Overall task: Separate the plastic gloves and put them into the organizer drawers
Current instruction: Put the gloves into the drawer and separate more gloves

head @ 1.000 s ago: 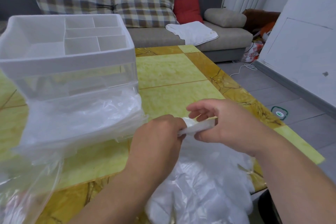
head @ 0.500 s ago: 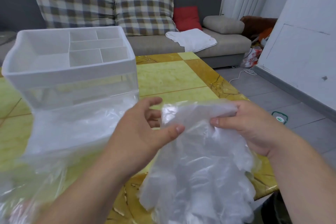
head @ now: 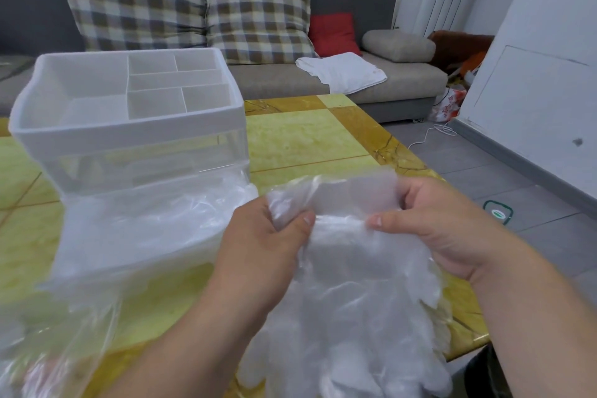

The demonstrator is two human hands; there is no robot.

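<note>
A bunch of thin clear plastic gloves [head: 352, 294] hangs in front of me above the table's near edge, finger ends down. My left hand [head: 258, 245] pinches the left side of the cuff between thumb and fingers. My right hand [head: 442, 223] grips the right side of the cuff. The white organizer [head: 129, 126] stands at the left on the table, with a divided tray on top and clear drawers below. Its lower drawer [head: 145, 229] is pulled out and holds crumpled clear plastic gloves.
The yellow marble-patterned table [head: 307, 139] ends just right of my right hand, with grey floor beyond. A clear plastic bag [head: 55, 342] lies at the near left. A grey sofa [head: 381, 81] with checked cushions and a white cloth stands behind the table.
My left hand, open half a second ago, has closed on the cuff. Both hands have raised the gloves and hold the cuff spread between them. The camera has tilted up slightly.
</note>
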